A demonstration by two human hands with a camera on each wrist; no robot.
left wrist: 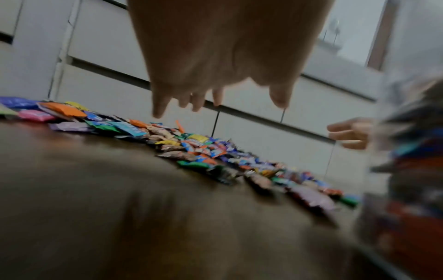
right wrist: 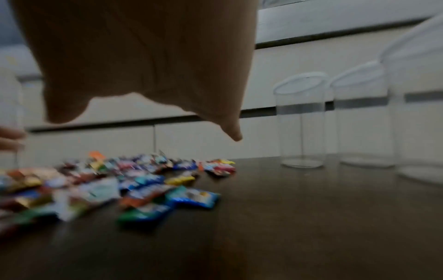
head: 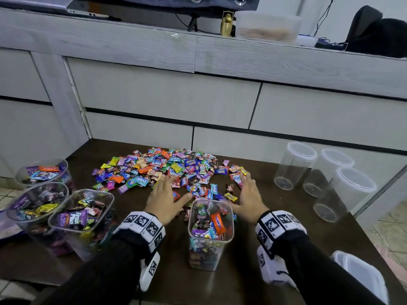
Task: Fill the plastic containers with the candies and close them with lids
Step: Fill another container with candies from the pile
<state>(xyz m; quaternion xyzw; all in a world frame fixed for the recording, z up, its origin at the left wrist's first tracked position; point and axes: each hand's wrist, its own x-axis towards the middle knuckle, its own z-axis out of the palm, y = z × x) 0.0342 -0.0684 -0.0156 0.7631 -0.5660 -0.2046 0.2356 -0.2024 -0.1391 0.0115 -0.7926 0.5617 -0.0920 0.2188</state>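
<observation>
A heap of wrapped candies (head: 167,168) covers the middle of the dark brown table (head: 259,243). A square clear container (head: 209,234), nearly full of candies, stands at the near edge of the heap. My left hand (head: 164,200) hovers flat over the candies just left of it, fingers spread and empty. My right hand (head: 250,194) hovers flat to its right, also empty. In the left wrist view my left hand (left wrist: 215,75) hangs above the candies (left wrist: 203,147). In the right wrist view my right hand (right wrist: 143,66) hangs above the candies (right wrist: 143,185).
Three candy-filled containers (head: 81,216) without lids stand at the left table edge. Three empty round containers with lids (head: 326,179) stand at the right. A stack of lids (head: 363,274) lies at the near right corner. White cabinet drawers (head: 167,93) rise behind the table.
</observation>
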